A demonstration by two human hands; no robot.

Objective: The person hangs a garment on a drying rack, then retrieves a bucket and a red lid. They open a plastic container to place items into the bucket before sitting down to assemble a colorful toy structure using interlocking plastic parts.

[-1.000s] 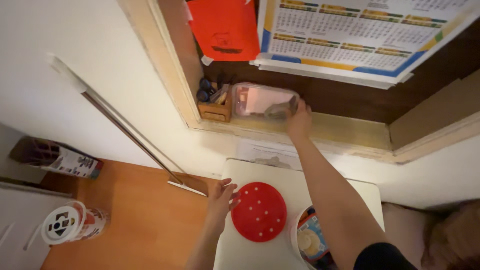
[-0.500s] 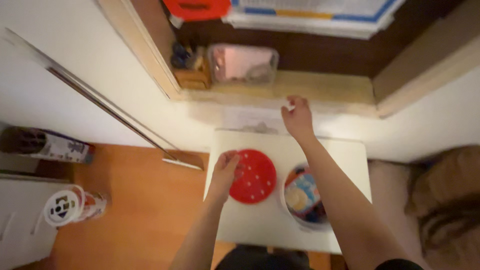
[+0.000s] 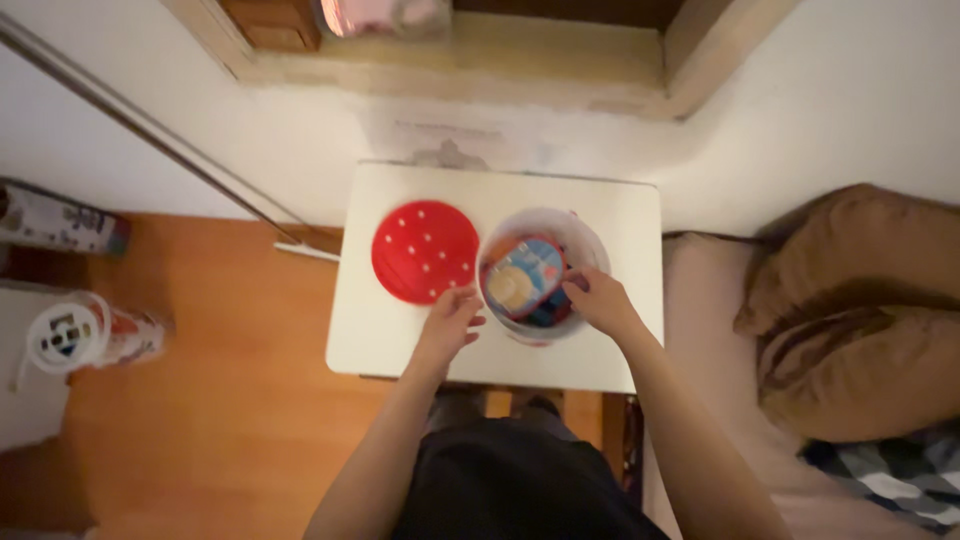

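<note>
Currently both hands are at the round clear tub (image 3: 545,275), which stands on the white surface (image 3: 400,340) just right of the red dotted lid (image 3: 425,251). The left hand (image 3: 450,322) rests at the tub's near-left rim, fingers curled, gripping nothing. The right hand (image 3: 598,300) has its fingers bent over the near-right rim onto the packets inside. Judgement: steady the wall with the left hand so the tub does not slide. Half a second ago the left hand lay on the lid and the right was up near the sill.
</note>
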